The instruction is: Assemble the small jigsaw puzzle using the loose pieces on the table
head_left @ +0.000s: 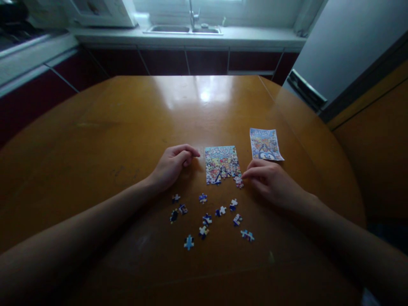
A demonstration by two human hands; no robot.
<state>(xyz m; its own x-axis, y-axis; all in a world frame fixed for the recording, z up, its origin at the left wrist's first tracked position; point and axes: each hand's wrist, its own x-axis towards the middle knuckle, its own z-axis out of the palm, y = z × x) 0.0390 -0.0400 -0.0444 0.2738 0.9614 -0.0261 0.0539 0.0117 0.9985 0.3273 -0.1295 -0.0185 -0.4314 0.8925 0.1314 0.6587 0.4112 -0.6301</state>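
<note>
A partly assembled colourful jigsaw puzzle (222,163) lies on the round wooden table (127,127). My right hand (270,180) rests at the puzzle's lower right corner, its fingertips pinched on a small puzzle piece (239,182). My left hand (174,163) lies just left of the puzzle, fingers curled loosely, with nothing seen in it. Several loose puzzle pieces (207,219) are scattered on the table in front of the puzzle, between my forearms. A small reference picture card (265,144) lies to the right of the puzzle.
A kitchen counter with a sink (183,29) and tap runs along the far wall, with dark red cupboards below. A microwave (102,12) stands at the back left. A grey fridge (344,46) is at the right.
</note>
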